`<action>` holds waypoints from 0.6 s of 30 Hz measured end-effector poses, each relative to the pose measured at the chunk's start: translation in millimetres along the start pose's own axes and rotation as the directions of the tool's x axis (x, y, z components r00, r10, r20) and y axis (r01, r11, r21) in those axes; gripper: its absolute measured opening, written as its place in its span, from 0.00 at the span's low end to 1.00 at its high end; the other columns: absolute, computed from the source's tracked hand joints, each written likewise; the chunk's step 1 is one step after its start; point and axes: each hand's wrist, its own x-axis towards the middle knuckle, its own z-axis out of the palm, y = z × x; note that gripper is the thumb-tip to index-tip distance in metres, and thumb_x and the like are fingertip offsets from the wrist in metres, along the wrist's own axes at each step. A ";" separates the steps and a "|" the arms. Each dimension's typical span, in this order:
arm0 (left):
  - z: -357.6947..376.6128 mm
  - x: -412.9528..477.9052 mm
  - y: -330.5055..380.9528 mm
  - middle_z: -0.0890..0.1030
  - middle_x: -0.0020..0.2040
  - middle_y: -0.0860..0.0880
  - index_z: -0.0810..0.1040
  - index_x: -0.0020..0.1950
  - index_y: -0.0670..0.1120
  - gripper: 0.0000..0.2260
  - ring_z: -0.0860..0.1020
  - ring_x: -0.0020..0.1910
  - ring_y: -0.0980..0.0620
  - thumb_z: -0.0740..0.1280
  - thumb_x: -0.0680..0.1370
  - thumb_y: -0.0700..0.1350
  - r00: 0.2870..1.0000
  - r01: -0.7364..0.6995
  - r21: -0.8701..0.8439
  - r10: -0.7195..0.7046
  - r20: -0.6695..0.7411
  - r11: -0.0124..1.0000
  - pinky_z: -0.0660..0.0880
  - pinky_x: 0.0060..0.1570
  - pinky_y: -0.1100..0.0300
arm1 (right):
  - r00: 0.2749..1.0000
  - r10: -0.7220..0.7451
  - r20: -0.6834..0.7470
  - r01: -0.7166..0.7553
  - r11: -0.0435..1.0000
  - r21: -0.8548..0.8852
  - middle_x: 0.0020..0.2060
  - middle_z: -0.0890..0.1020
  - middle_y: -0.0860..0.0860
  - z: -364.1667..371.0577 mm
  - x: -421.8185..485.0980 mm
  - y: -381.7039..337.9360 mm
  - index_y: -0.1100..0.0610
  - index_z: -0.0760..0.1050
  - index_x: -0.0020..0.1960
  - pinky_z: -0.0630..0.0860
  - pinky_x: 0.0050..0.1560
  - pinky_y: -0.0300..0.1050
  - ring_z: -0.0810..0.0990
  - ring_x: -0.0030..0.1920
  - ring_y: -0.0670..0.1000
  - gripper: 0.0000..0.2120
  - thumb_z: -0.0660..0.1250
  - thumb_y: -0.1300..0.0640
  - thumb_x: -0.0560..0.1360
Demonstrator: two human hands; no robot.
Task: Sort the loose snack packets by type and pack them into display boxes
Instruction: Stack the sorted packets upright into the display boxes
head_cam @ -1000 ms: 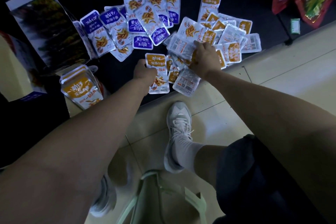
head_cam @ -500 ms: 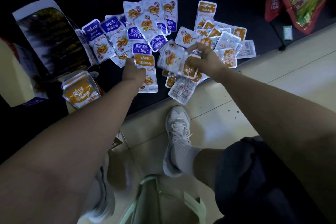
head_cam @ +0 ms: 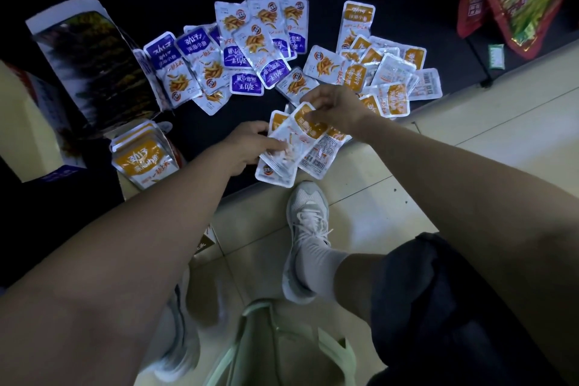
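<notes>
Dark mat (head_cam: 200, 131), upper frame: purple packets (head_cam: 200, 72) and orange packets (head_cam: 388, 78) mostly loose; one box (head_cam: 144, 157), mid-left, part-filled. Early stage, I judge. Left hand (head_cam: 250, 147) grips an orange stack (head_cam: 291, 147); right hand (head_cam: 335, 110) pinches its top packet.

Left forearm (head_cam: 163, 222) and right forearm (head_cam: 438, 172) angle in toward each other, the left hand (head_cam: 250, 147) curled, thumb on top, gripping the near side of a fan of orange packets (head_cam: 293, 147), the right hand (head_cam: 336, 106) just beyond, pinching its far end.
</notes>
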 end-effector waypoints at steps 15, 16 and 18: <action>5.7 -7.4 6.6 0.83 0.45 0.48 0.79 0.48 0.48 0.04 0.82 0.44 0.49 0.64 0.80 0.45 1.000 0.026 -0.210 -0.024 0.014 0.977 0.78 0.47 0.56 | 1.000 0.018 0.012 -0.018 1.000 -0.005 0.54 0.82 0.58 5.8 -4.8 2.6 0.61 0.78 0.57 0.80 0.50 0.43 0.82 0.53 0.54 0.11 0.67 0.67 0.76; 6.9 -8.1 6.0 0.84 0.45 0.48 0.79 0.49 0.47 0.04 0.83 0.44 0.49 0.66 0.79 0.46 0.999 0.024 -0.212 -0.015 0.045 0.977 0.79 0.46 0.56 | 1.000 0.009 0.013 -0.009 1.000 0.000 0.53 0.83 0.58 7.5 -3.8 3.3 0.62 0.79 0.57 0.81 0.51 0.45 0.82 0.52 0.54 0.11 0.68 0.67 0.75; 10.9 -8.1 4.1 0.84 0.45 0.47 0.79 0.50 0.46 0.04 0.84 0.43 0.50 0.70 0.76 0.42 0.997 -0.017 -0.184 0.031 0.076 0.983 0.80 0.43 0.56 | 1.000 -0.006 0.008 0.005 0.999 0.048 0.49 0.83 0.58 12.2 -2.8 3.1 0.61 0.79 0.55 0.80 0.54 0.51 0.82 0.49 0.54 0.10 0.70 0.67 0.73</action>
